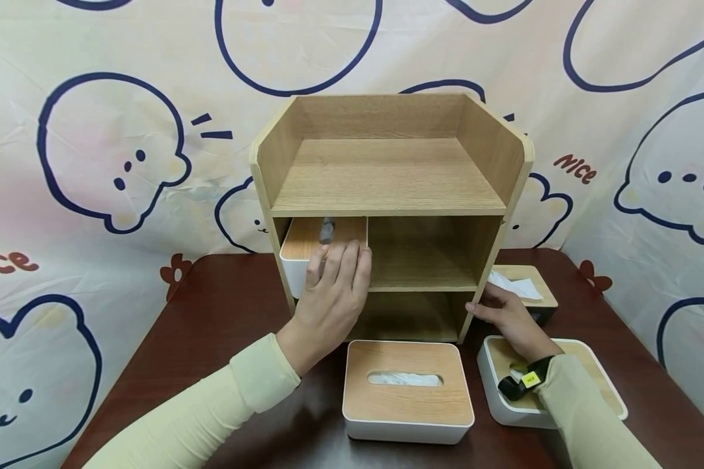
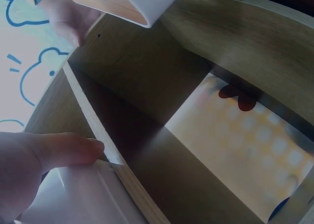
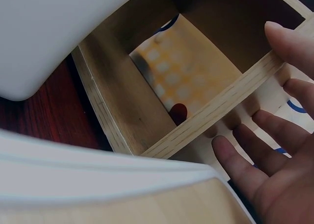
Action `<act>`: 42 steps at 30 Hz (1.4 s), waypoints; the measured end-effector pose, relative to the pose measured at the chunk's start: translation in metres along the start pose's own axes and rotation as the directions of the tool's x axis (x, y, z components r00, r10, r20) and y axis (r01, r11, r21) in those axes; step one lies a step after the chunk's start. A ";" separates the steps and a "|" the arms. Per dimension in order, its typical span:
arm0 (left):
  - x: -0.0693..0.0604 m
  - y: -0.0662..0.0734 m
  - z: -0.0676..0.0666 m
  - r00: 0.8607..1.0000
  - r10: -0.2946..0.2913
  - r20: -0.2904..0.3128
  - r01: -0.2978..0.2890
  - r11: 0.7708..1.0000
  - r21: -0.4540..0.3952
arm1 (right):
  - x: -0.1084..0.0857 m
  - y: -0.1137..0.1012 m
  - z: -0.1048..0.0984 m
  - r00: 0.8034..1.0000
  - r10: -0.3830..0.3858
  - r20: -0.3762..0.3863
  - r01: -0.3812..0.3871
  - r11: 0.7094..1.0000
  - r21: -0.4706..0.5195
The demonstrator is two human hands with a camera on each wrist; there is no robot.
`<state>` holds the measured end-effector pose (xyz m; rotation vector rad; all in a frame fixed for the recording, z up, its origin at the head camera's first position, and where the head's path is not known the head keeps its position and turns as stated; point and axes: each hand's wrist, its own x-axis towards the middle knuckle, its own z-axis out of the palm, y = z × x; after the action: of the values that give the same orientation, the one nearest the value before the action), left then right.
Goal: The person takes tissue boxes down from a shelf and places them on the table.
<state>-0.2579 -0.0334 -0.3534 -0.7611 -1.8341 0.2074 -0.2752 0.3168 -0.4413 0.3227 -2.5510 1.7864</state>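
Note:
A light wooden desktop shelf (image 1: 387,176) stands on the table. In its upper left compartment sits a white tissue box (image 1: 295,273) with a wood-coloured lid and a grey object (image 1: 326,231) at the lid's slot. My left hand (image 1: 334,299) presses its extended fingers on the front of this box. In the left wrist view one finger (image 2: 73,148) lies along the white box beside the middle divider. My right hand (image 1: 506,316) holds the shelf's right side panel. The right wrist view shows its thumb (image 3: 289,42) at the front edge and its fingers against the outer face.
A second white tissue box (image 1: 410,426) lies in front of the shelf. Another white box (image 1: 598,371) sits under my right forearm, and a dark box with a wood lid (image 1: 542,286) stands right of the shelf. Behind hangs a cartoon-printed cloth (image 1: 29,163). The table (image 1: 234,299) is dark red.

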 end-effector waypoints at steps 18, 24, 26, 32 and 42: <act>-0.001 0.001 -0.006 0.999 0.030 0.030 -0.029 0.999 -0.017 | 0.002 -0.003 0.001 1.000 0.000 0.000 0.000 1.000 -0.005; -0.002 0.001 -0.008 1.000 0.023 0.016 -0.023 1.000 -0.015 | 0.000 -0.002 0.001 1.000 0.016 0.000 -0.016 1.000 -0.017; -0.003 0.001 -0.009 1.000 0.023 0.013 -0.023 1.000 -0.019 | -0.001 -0.001 0.002 1.000 0.021 0.003 -0.021 1.000 -0.020; -0.003 0.001 -0.012 0.999 0.037 0.013 -0.036 0.999 -0.023 | -0.002 -0.002 0.002 1.000 0.022 0.006 -0.022 1.000 -0.009; -0.003 0.001 -0.013 0.998 0.049 -0.025 -0.049 0.999 -0.024 | -0.002 -0.001 0.001 1.000 0.011 0.008 -0.011 1.000 -0.007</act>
<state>-0.2456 -0.0372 -0.3505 -0.8227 -1.7986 0.2070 -0.2730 0.3161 -0.4405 0.3169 -2.5697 1.7827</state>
